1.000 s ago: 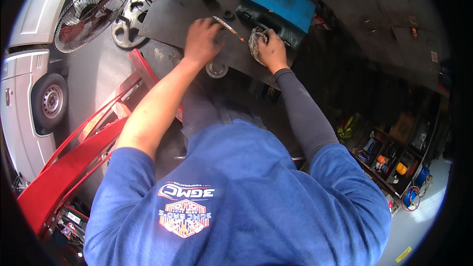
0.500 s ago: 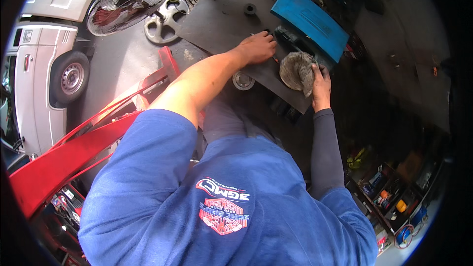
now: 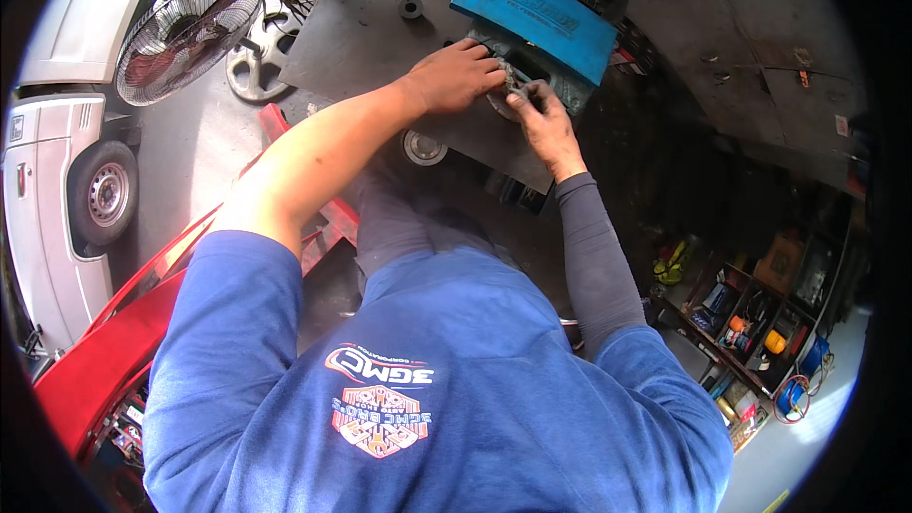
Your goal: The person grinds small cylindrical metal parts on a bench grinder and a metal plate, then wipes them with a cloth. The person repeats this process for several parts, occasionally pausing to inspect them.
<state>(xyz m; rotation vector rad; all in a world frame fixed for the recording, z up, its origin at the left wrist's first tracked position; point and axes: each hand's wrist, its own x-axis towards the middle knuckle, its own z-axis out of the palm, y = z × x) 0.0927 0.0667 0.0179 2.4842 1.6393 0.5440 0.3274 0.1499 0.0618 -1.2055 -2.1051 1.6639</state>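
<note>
Both hands meet at the front part of a dark metal table (image 3: 351,43). My left hand (image 3: 454,76) is closed, its fingers bent down at a small grey piece whose kind I cannot make out. Close beside it, my right hand (image 3: 549,128) pinches a crumpled grey thing (image 3: 511,82) that looks like a bit of a dirty rag; fingers cover much of it. Just beyond the hands stands a curved blue panel (image 3: 537,19), with a dark metal part (image 3: 570,90) below its near edge.
A dark ring (image 3: 410,8) lies on the table. A round metal part (image 3: 424,147) shows by its near edge. To the left are a fan (image 3: 185,43), red metal arms (image 3: 114,332) and a pale vehicle (image 3: 62,199). A compartmented shelf (image 3: 760,323) stands at the lower right.
The view has shifted, so the table appears further left. My right hand has come in beside my left hand, and much less of the bulky grey rag shows.
</note>
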